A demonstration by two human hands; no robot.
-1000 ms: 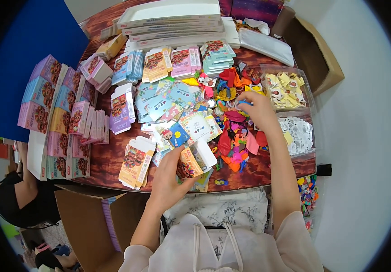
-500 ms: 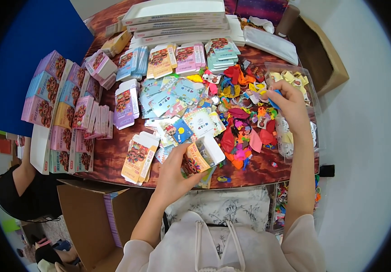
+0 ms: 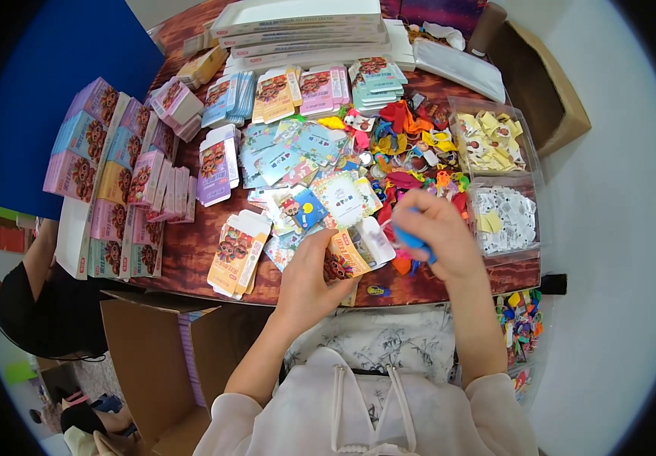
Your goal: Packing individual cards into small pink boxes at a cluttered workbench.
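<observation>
My left hand is wrapped round a small orange cardboard box, tilted to the right with its white flap raised. Just right of that flap, my right hand pinches a small blue piece, blurred by motion, so its kind cannot be made out. Beneath and behind the hands lies a heap of small colourful toys and balloons. Printed cards are spread behind the box. Flat orange cartons lie to the left of my left hand.
Filled boxes stand in white trays at the left. Carton stacks and white trays line the back. A clear divided bin holds small packets at the right. An open brown carton stands below the table edge; a person sits at far left.
My right hand has come down and left from beside the divided bin to the box's open end, carrying the blue piece. The left hand keeps its hold, with the box slightly farther right.
</observation>
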